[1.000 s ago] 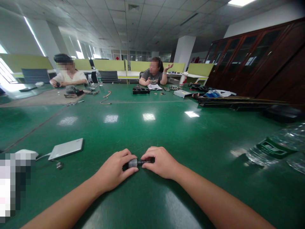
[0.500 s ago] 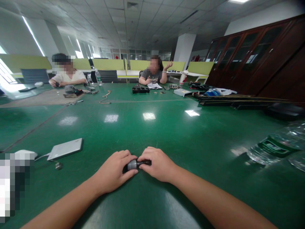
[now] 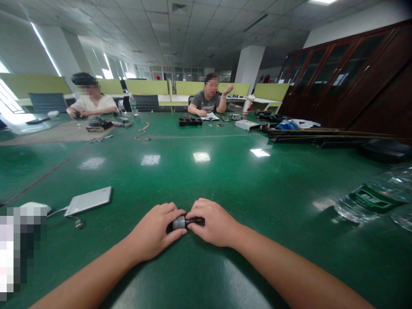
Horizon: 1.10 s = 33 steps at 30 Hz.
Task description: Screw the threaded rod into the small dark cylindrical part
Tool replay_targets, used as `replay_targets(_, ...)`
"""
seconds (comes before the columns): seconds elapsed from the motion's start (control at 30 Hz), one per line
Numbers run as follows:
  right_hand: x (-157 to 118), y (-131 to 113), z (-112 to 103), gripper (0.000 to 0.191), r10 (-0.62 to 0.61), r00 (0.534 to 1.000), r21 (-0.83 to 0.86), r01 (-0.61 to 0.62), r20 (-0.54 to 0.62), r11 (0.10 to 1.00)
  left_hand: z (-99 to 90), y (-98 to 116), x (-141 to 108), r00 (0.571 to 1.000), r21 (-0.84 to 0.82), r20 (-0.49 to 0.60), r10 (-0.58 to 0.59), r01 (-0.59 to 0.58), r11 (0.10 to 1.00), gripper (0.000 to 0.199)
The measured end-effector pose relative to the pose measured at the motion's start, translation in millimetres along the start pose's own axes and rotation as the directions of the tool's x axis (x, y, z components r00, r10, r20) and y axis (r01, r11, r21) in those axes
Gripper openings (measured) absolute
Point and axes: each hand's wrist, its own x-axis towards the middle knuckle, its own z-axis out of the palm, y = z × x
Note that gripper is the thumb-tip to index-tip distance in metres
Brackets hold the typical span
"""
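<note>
Cylinder (image 3: 179,222), grey, on the table (image 3: 206,184) well left of the bottle (image 3: 370,199), clasped in your left hand (image 3: 157,229), dark shaft (image 3: 197,220) at its end pinched in your right hand (image 3: 214,223): an off-line push could tilt the shaft, a slack grip drop it.

No text can be read — the marks on the green bottle label (image 3: 370,199) and grey shirt (image 3: 207,103) are blurred.

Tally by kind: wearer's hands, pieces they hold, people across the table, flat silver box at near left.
Left hand, right hand: 2
Grey cylinder: 1
Dark rod: 1
Person in white, person in grey: 2
Flat silver box: 1
Total: 7
</note>
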Motion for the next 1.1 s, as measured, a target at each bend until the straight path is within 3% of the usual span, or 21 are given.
replay_targets(1.1,-4.4,4.9,-8.5,0.013,-0.032,0.999,-0.026,0.033,0.029,0.999,-0.6,-0.6,-1.2,1.000,0.000,0.006,0.009,-0.009,1.000,0.034)
